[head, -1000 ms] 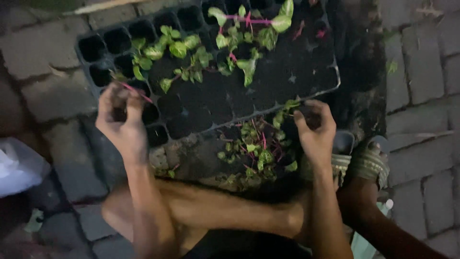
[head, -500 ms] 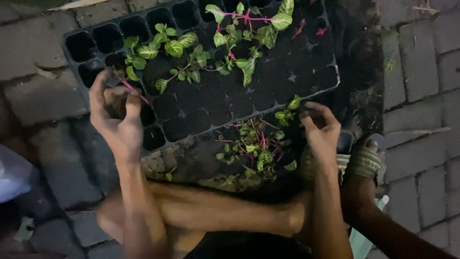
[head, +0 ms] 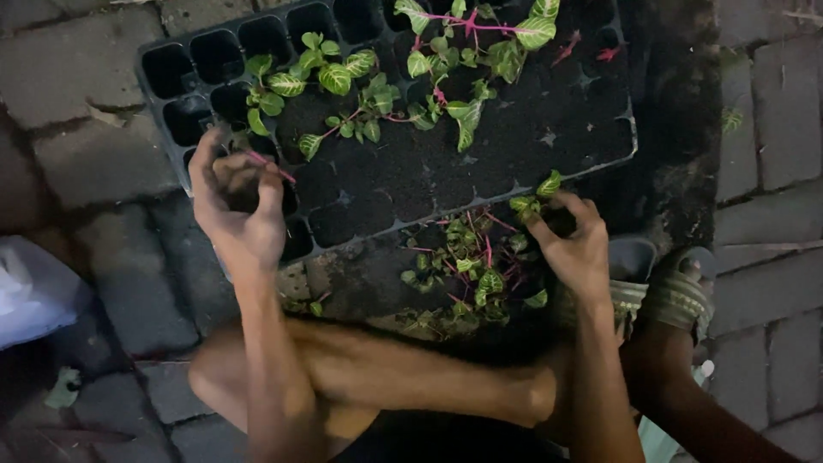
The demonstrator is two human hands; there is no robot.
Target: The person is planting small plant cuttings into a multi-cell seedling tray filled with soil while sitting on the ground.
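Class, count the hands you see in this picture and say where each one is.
2. The left hand pinches a pink-stemmed cutting over the seedling tray. The right hand grips a cutting from the loose pile below the tray. None seem hidden.

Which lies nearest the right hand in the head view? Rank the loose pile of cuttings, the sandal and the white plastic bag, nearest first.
1. Pile of cuttings: just left of the right hand, whose fingers touch its top sprig.
2. Sandal: just right of the hand, lower, on the paving.
3. White plastic bag: far left edge, beyond the left hand.
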